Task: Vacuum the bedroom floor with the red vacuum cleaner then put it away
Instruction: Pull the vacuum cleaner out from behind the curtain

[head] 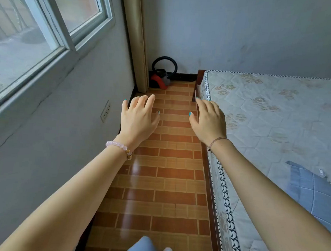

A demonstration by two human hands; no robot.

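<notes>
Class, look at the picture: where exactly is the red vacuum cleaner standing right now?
In the head view the red vacuum cleaner stands on the floor in the far corner, beside the curtain and left of the bed.

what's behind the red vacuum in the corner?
A black hose loops up behind the vacuum, against the wall and black baseboard. The vacuum's body hides the hose's lower ends and the floor right behind it.

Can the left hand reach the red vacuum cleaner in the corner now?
Probably not yet. The left hand is open in the air, and the red vacuum cleaner stands in the far corner beside the curtain, well beyond it. The tiled floor between looks free, so stepping forward should do.
</notes>
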